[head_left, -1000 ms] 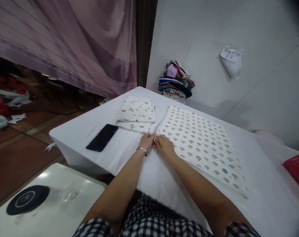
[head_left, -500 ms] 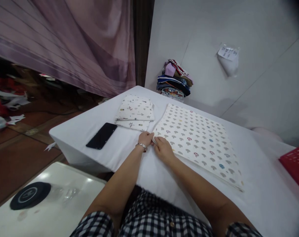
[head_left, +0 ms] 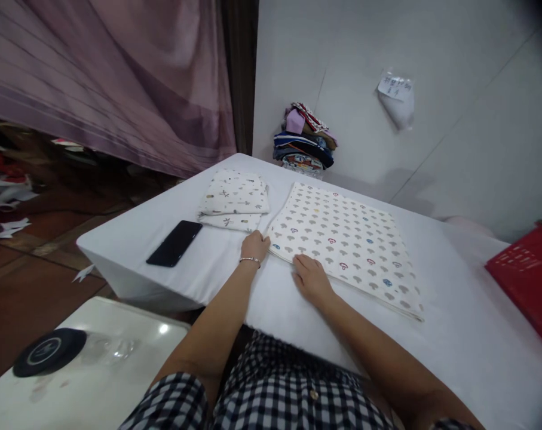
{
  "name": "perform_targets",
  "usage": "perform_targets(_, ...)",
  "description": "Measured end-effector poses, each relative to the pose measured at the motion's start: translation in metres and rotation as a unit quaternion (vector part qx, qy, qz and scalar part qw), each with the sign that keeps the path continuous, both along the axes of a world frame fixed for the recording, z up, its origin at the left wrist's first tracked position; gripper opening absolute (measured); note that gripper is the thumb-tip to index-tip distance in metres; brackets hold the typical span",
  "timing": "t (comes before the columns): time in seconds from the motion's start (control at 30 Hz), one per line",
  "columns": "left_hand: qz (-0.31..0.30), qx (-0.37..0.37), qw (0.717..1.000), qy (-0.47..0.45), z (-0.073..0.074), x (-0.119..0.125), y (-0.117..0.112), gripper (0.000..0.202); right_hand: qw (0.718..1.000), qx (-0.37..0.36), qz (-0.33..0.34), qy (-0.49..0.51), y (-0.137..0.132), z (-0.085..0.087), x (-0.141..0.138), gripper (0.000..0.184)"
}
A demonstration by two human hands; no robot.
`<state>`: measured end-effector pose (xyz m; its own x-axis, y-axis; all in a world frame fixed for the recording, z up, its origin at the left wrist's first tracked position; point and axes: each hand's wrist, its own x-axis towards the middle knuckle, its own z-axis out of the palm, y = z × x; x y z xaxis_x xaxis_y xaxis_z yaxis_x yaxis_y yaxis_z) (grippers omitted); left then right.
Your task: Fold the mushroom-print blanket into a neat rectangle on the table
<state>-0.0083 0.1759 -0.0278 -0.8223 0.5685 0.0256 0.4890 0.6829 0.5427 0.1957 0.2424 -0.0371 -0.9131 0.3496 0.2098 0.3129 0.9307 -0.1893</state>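
A white cloth (head_left: 342, 248) printed with grey, red and blue mushroom shapes lies folded flat on the white-covered table. My left hand (head_left: 254, 246), with a bracelet at the wrist, is closed at the cloth's near left corner, its fingertips pinching the edge. Along the near edge, a little to the right, my right hand (head_left: 313, 278) rests with its fingers stretched over the border of the cloth. Left of it sits a smaller folded white cloth (head_left: 235, 197) with a sparse palm-like print, apart from both hands.
A black phone (head_left: 174, 243) lies on the table (head_left: 131, 239) at left. Behind the table is a stack of folded clothes (head_left: 303, 143) by the wall. A red bin-like object (head_left: 526, 275) stands at right. A white stool-like surface (head_left: 131, 364) at lower left carries a round black object (head_left: 49, 352).
My right hand has moved right along the near edge, away from my left hand. My left hand stays at the corner, which now lies flatter. The view has shifted slightly.
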Motion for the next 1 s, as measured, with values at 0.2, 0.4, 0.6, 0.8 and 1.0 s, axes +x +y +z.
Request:
perform_targets(0.2, 0.007, -0.042, 0.999, 0.031, -0.001, 0.002, 0.002, 0.023, 1.000, -0.012, -0.002, -0.018, 0.010, -0.002, 0.031, 0.048)
perform_targets(0.4, 0.017, -0.060, 0.997, 0.036, 0.004, 0.003, 0.001, 0.025, 0.998, -0.035, -0.051, -0.013, 0.026, 0.006, 0.070, 0.051)
perform_targets(0.6, 0.055, -0.017, 0.998, -0.007, 0.008, 0.001, 0.002, 0.027, 0.984, -0.022, -0.174, -0.013, 0.052, 0.003, 0.143, 0.052)
perform_targets(0.8, 0.082, -0.007, 0.996, -0.018, 0.012, -0.002, 0.006, 0.026, 0.981, -0.025, -0.192, -0.004, 0.070, -0.013, 0.198, 0.045)
perform_targets(1.0, 0.070, -0.012, 0.997, -0.008, 0.010, -0.003, 0.008, 0.025, 0.981, -0.049, -0.174, 0.065, 0.070, -0.011, 0.196, 0.041)
